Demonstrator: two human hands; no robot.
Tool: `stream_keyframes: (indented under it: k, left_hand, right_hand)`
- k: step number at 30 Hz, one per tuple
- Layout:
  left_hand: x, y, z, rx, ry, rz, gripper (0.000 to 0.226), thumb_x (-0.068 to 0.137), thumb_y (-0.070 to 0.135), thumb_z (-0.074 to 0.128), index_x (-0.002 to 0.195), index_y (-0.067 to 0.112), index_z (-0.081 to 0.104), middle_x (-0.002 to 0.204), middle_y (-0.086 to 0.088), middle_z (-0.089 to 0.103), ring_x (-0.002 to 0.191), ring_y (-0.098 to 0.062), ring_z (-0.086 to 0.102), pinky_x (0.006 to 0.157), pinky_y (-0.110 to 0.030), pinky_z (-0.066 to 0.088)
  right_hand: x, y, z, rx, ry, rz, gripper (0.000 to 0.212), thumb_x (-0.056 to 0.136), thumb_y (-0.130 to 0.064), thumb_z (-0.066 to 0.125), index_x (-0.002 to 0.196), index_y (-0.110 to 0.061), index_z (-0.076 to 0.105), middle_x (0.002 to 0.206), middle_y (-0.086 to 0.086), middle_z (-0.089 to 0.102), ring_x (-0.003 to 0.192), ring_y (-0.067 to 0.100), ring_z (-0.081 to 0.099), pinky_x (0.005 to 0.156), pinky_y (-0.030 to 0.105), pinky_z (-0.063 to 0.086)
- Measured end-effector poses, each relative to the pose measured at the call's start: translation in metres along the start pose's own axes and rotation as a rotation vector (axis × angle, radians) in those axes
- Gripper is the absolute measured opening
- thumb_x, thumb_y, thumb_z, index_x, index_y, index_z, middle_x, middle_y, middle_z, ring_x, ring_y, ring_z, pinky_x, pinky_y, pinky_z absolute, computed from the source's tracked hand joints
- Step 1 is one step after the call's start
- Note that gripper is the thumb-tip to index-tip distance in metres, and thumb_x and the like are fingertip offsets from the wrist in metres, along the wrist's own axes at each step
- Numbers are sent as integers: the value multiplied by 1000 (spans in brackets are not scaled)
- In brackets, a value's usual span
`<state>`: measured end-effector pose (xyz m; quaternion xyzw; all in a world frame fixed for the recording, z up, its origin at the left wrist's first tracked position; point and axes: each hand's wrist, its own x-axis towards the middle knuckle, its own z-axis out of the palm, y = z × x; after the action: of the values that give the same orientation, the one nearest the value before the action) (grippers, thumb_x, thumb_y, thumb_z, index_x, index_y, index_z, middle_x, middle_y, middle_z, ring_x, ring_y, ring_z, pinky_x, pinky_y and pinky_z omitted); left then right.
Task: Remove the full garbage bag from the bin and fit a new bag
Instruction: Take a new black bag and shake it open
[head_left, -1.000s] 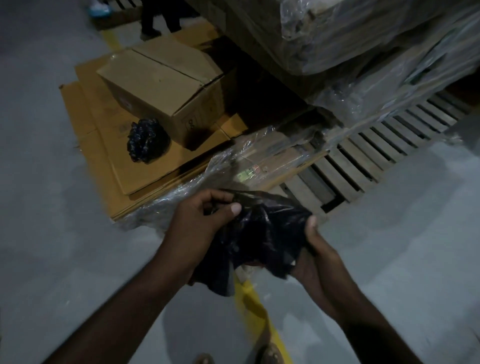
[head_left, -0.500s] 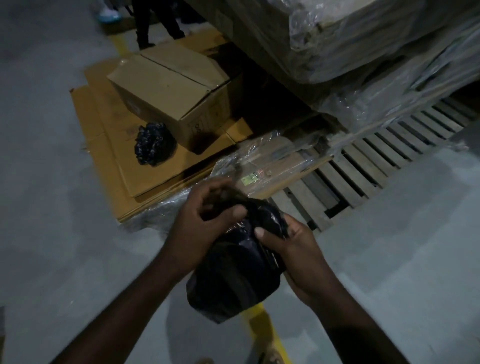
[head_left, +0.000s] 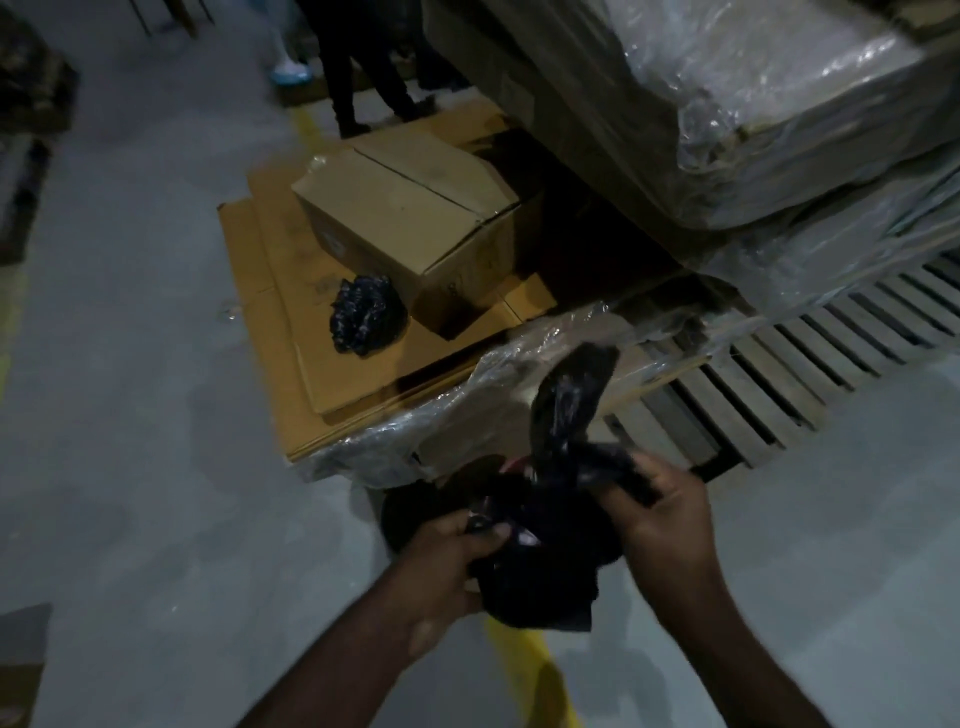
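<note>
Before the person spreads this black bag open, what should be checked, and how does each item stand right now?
1. Left hand has a grip on the black bag: ok, fingers curl into the plastic.
2. Right hand has a grip: ok, it holds a bunched end.
3. Bag mouth found and opened: not ok, the bag is crumpled, one flap sticking up.
4. Bin ready to receive it: cannot tell; a dark round shape lies under the hands, too dim to identify.
5. Spare bags nearby: cannot tell; a black bundle lies on the cardboard sheets beside the cardboard box, contents unclear.
</note>
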<state>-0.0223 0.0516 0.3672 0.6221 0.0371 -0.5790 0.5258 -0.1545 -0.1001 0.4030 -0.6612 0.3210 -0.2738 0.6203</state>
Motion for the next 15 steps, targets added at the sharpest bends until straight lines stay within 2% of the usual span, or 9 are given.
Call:
stream_keyframes:
  k: [2, 4, 6, 7, 9, 10, 11, 13, 15]
  left_hand:
    - [-5, 16, 1, -150, 47, -31, 26, 99, 17, 64, 123, 17, 76, 123, -11, 77, 116, -34, 68, 87, -61, 58]
    - [-9, 31, -1, -281, 27, -84, 34, 99, 21, 56, 126, 13, 74, 116, -10, 78, 100, -29, 71, 72, -47, 55]
    - [-11, 41, -7, -437, -7, -105, 42, 97, 18, 52, 132, 1, 69, 120, -20, 74, 97, -33, 71, 79, -45, 55]
    - [-11, 44, -10, -490, -9, -86, 44, 93, 15, 54, 131, -4, 68, 126, -26, 72, 101, -36, 68, 86, -46, 53]
    - [-7, 45, -16, -499, 16, 28, 42, 89, 7, 59, 127, -8, 68, 132, -35, 67, 102, -42, 68, 85, -48, 56]
    - [-5, 46, -18, -445, 56, 103, 37, 92, 3, 60, 127, -7, 68, 131, -36, 66, 103, -45, 70, 83, -52, 61]
    - [-2, 46, -22, -381, 108, 175, 34, 93, 0, 62, 127, -2, 68, 129, -34, 68, 106, -48, 71, 88, -60, 61]
    - [4, 49, -30, -304, 212, 266, 38, 88, 3, 74, 124, 16, 69, 121, -18, 76, 108, -43, 75, 91, -70, 58]
    - [8, 54, -36, -191, 211, 328, 31, 86, 11, 77, 110, 29, 77, 111, -6, 80, 101, -33, 79, 80, -58, 65]
  right_hand:
    - [-9, 10, 15, -72, -102, -6, 44, 93, 4, 68, 100, -37, 83, 103, -9, 81, 100, 12, 76, 87, 35, 63]
    - [-16, 18, 30, -182, -195, -62, 29, 91, -19, 71, 101, -44, 81, 109, -22, 77, 106, 0, 71, 91, 28, 59]
    - [-18, 22, 45, -322, -276, -91, 16, 89, -41, 70, 99, -45, 82, 113, -21, 75, 112, 4, 67, 93, 33, 58]
    - [-17, 26, 52, -385, -277, -92, 15, 90, -43, 72, 99, -40, 84, 117, -16, 72, 115, 9, 65, 95, 39, 56]
    - [-12, 33, 65, -475, -168, -96, 9, 86, -35, 83, 93, -31, 85, 122, -3, 67, 117, 19, 61, 95, 47, 54]
    - [-9, 32, 70, -476, -90, -81, 12, 82, -30, 87, 93, -32, 83, 118, -2, 66, 112, 20, 62, 92, 49, 56]
    - [-6, 29, 75, -429, -19, -34, 23, 77, -30, 89, 96, -37, 76, 113, -5, 66, 106, 19, 65, 86, 50, 58]
    - [4, 21, 85, -298, 7, 119, 49, 66, -46, 84, 107, -46, 58, 104, -13, 71, 94, 12, 72, 78, 45, 61]
    - [15, 22, 95, -240, -100, 224, 62, 62, -52, 78, 119, -40, 59, 93, -13, 75, 80, 8, 74, 69, 39, 62]
